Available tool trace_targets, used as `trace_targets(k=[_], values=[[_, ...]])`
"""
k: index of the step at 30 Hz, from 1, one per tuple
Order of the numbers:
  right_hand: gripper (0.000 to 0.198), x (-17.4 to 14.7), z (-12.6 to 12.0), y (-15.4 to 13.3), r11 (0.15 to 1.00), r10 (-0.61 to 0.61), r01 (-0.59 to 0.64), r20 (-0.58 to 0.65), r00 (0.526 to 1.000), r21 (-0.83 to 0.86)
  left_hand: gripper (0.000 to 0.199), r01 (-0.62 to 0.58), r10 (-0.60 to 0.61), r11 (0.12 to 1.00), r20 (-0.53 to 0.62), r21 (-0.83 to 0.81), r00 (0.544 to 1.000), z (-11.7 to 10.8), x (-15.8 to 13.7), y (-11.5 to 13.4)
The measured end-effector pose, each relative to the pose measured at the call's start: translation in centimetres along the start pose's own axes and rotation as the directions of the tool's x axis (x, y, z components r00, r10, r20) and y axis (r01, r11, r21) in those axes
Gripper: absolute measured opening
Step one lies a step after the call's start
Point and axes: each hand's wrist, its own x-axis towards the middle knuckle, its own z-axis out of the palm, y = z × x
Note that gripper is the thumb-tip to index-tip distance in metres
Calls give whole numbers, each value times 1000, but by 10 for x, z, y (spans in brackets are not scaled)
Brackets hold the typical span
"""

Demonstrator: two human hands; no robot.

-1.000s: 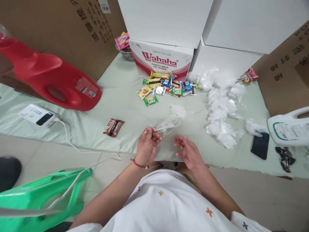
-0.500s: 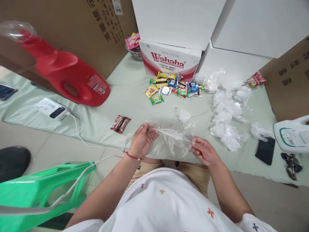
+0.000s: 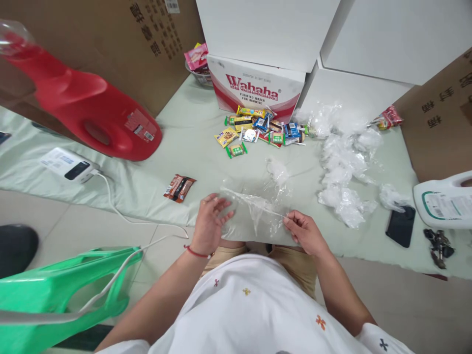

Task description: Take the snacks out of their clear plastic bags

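Note:
A clear plastic bag (image 3: 254, 206) lies spread at the table's near edge, between my hands. My right hand (image 3: 304, 231) pinches its right end between thumb and fingers. My left hand (image 3: 212, 221) is at the bag's left end, fingers apart and holding nothing. To the left of the bag lies a snack in a brown wrapper (image 3: 179, 188). Beyond the bag is a small crumpled clear plastic piece (image 3: 277, 171). Farther back, a pile of small wrapped snacks (image 3: 260, 125) lies before the Wahaha carton (image 3: 254, 88).
Crumpled clear bags (image 3: 342, 172) heap up on the right, near a black phone (image 3: 400, 226), keys (image 3: 438, 248) and a white bottle (image 3: 444, 201). On the left stand a red jug (image 3: 92, 108) and a white device (image 3: 68, 164) with a cable. A green stool (image 3: 62, 295) is below.
My left hand has let go of the bag's left end and opened, moving slightly left. My right hand still pinches the other end. The view has shifted slightly.

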Motion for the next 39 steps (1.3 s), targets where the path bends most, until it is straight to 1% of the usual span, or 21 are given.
trace_targets(k=[2, 4, 5, 6, 7, 9, 11, 13, 16, 18, 20, 23, 26, 28, 30, 31, 32, 33, 35, 37, 39], values=[[54, 0, 7, 1, 1000, -6, 6, 12, 1000, -1, 56, 43, -39, 997, -64, 68, 997, -7, -15, -8], [51, -1, 14, 2, 999, -25, 26, 40, 999, -21, 67, 60, -53, 979, -45, 193, 998, -9, -26, -18], [48, -2, 17, 2, 998, -43, 46, 64, 997, -39, 70, 18, -16, 962, -10, 272, 1000, -7, -28, -22], [46, -3, 20, 1, 995, -68, 74, 92, 993, -62, 69, -69, 64, 931, 27, 360, 998, -3, -28, -25], [43, -4, 23, 0, 990, -100, 111, 121, 988, -89, 64, -187, 176, 872, 67, 452, 982, 2, -25, -26], [40, -6, 26, -2, 970, -167, 195, 179, 970, -149, 47, -386, 373, 684, 157, 619, 914, 15, -15, -26], [41, -7, 24, -3, 947, -209, 249, 201, 957, -203, 38, -448, 444, 541, 210, 711, 871, 24, -2, -24], [43, -9, 19, -1, 946, -201, 238, 178, 963, -222, 40, -447, 446, 513, 218, 732, 868, 27, 9, -22], [47, -11, 6, 5, 986, -87, 99, 93, 992, -131, 39, -446, 434, 566, 210, 693, 876, 20, 17, -20], [51, -12, -2, 7, 999, 17, -15, 57, 998, -32, 39, -406, 377, 664, 188, 627, 907, 11, 17, -18], [53, -13, -8, 9, 994, 92, -94, 35, 995, 54, 41, -307, 272, 803, 145, 511, 951, 3, 16, -15], [53, -13, -18, 10, 978, 142, -143, 13, 990, 151, 48, -132, 109, 943, 91, 304, 990, -9, 13, -8], [52, -15, -34, 10, 976, 151, -151, 16, 988, 155, 55, -61, 45, 983, 91, 174, 995, -18, 8, 1], [50, -18, -49, 8, 986, 156, -164, 143, 977, 43, 56, -57, 42, 990, 120, 128, 992, -23, 3, 6], [43, -20, -64, 4, 984, 162, -129, 330, 930, -120, 53, -70, 54, 993, 165, 97, 985, -25, -5, 11], [40, -18, -70, 0, 980, 149, -85, 384, 911, -178, 52, -79, 61, 993, 199, 86, 978, -26, -10, 13], [41, -15, -74, -3, 978, 115, -35, 392, 913, -205, 51, -83, 62, 993, 244, 78, 968, -26, -15, 15], [45, -10, -75, -6, 979, 62, 12, 352, 934, -204, 50, -85, 60, 994, 297, 74, 953, -25, -19, 17], [60, 5, -67, -12, 984, -40, 74, 201, 979, -164, 49, -87, 48, 993, 404, 80, 914, -25, -28, 19], [72, 24, -46, -15, 990, -71, 83, 107, 992, -112, 48, -98, 43, 991, 481, 90, 875, -25, -34, 20], [84, 44, -19, -15, 995, -64, 70, 92, 994, -64, 47, -115, 50, 989, 526, 91, 849, -28, -38, 20]])
